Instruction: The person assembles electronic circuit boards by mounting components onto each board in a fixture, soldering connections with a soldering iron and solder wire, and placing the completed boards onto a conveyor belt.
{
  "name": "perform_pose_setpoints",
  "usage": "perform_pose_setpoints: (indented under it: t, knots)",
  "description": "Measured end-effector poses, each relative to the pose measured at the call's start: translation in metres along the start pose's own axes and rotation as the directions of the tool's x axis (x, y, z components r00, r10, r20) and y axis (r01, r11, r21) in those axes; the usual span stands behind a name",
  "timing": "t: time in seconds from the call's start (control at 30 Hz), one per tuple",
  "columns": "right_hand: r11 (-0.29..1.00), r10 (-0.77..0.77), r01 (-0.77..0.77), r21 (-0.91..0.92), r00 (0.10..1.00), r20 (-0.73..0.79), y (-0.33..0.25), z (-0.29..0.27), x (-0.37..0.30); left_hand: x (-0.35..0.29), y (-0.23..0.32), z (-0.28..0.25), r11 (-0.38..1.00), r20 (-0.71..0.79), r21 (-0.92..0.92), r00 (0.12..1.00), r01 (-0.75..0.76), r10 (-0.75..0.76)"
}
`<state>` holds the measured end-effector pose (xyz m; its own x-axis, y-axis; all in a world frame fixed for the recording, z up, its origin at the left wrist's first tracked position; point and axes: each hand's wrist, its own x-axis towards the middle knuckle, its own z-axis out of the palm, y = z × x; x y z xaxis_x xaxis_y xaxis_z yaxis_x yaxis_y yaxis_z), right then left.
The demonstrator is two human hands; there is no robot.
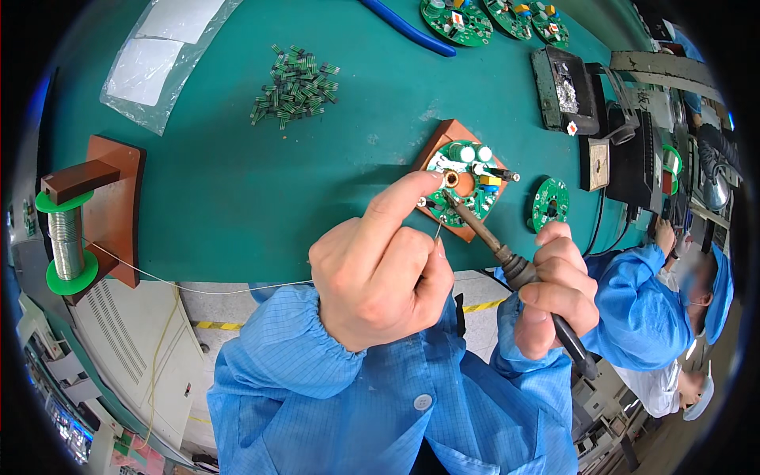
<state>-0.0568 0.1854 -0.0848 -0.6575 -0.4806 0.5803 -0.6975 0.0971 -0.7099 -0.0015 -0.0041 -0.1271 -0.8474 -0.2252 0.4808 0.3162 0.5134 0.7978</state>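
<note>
A round green circuit board (461, 215) rests on a brown fixture block (446, 134). It carries white-topped capacitors, a yellow part and a copper-coloured ring coil. My right hand (558, 293) grips a soldering iron (518, 269), its tip down on the board near the coil. My left hand (376, 277) has its index finger stretched onto the board beside the coil. The other fingers of that hand are curled, pinching thin solder wire (439, 230) whose end points up by the board's near edge. From the hand the wire trails left to a solder spool (67, 241) on a brown stand.
A second round board (549, 203) lies right of the block, several more (457, 24) at the back. Small green pin boards (294, 87) form a pile. Around are a plastic bag (154, 63), blue tube (408, 30), metal tray (564, 91) and sponge holder (595, 164). A co-worker (645, 309) sits at right.
</note>
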Motion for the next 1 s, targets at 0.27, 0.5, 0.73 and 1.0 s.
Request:
perform_pose_setpoints:
  t: [0.27, 0.5, 0.73, 1.0]
  knots:
    - [0.980, -0.120, 0.075, -0.182, 0.962, -0.246, 0.008, -0.020, -0.009, 0.000, -0.001, 0.003, 1.000, -0.009, -0.017, 1.000, -0.015, 0.014]
    - [0.755, 0.198, -0.252, -0.605, 0.968, -0.156, 0.038, -0.037, -0.020, -0.001, -0.001, 0.009, 1.000, -0.091, 0.008, 0.996, -0.008, 0.008]
    - [0.987, 0.051, -0.047, -0.154, 0.998, 0.026, -0.011, -0.021, -0.015, 0.002, 0.005, -0.003, 0.996, 0.039, -0.024, 0.996, 0.083, -0.082]
    - [0.991, 0.040, -0.038, -0.131, 0.999, 0.013, -0.011, -0.002, -0.011, 0.007, 0.004, -0.002, 0.998, 0.030, 0.001, 0.998, 0.056, -0.056]
